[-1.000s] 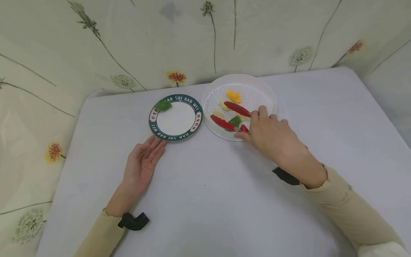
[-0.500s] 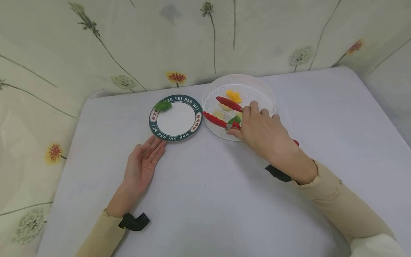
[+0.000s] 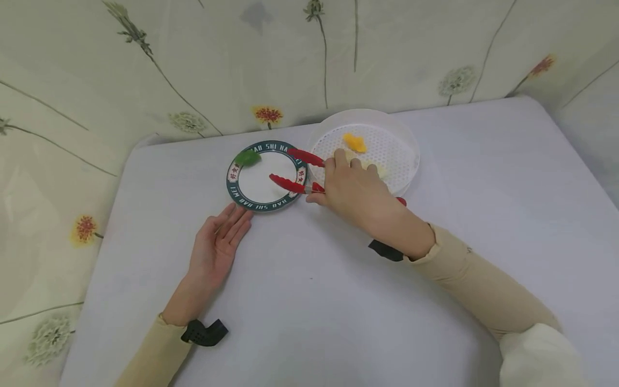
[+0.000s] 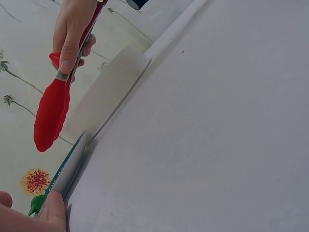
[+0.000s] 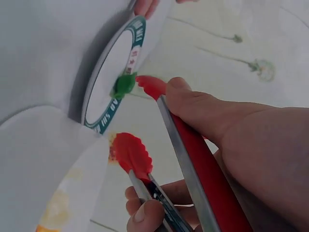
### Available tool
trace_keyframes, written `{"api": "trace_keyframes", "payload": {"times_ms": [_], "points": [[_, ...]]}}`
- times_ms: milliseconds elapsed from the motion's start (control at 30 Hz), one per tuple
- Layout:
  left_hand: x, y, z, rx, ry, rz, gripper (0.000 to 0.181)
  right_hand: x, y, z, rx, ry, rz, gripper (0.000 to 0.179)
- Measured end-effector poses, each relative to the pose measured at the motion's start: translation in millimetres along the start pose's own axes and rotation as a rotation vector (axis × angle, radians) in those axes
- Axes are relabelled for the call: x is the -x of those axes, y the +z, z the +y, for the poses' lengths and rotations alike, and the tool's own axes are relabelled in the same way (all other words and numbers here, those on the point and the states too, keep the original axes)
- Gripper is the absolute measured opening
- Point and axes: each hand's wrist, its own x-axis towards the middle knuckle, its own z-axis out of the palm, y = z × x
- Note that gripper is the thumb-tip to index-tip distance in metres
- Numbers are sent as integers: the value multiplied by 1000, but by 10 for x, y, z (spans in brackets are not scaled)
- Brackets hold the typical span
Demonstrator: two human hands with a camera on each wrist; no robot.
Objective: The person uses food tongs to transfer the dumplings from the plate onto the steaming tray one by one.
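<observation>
My right hand (image 3: 355, 196) grips red-tipped metal tongs (image 3: 287, 183). The tongs' two arms are spread, nothing visible between them, and their tips overlap the right half of the plate (image 3: 256, 174) in the head view. That plate is white with a green lettered rim; a green pepper-like piece (image 3: 248, 158) lies at its upper left. In the left wrist view the tongs' tips (image 4: 49, 118) hang above the plate's level. My left hand (image 3: 215, 250) lies palm up, its fairly straight fingers at the plate's near rim. Right of the plate stands a round white perforated tray (image 3: 408, 137), partly covered by my right hand.
In the tray lie a yellow piece (image 3: 355, 143) and some pale pieces (image 3: 377, 169). A white cloth covers the table (image 3: 309, 322). A flower-patterned curtain (image 3: 387, 54) hangs behind the table's far edge.
My right hand has carried the tongs leftward from over the tray to over the plate, the tongs' arms spread throughout. My left hand and the plate have stayed in place.
</observation>
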Motion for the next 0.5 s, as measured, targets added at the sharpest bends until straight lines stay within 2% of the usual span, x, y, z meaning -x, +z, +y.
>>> {"api": "trace_keyframes", "payload": {"times_ms": [200, 500], "points": [[0, 26, 4, -27, 0, -7, 54, -271, 55, -173, 12, -40, -37, 77], [12, 16, 6, -28, -10, 5, 54, -563, 138, -384, 7, -41, -69, 78]]}}
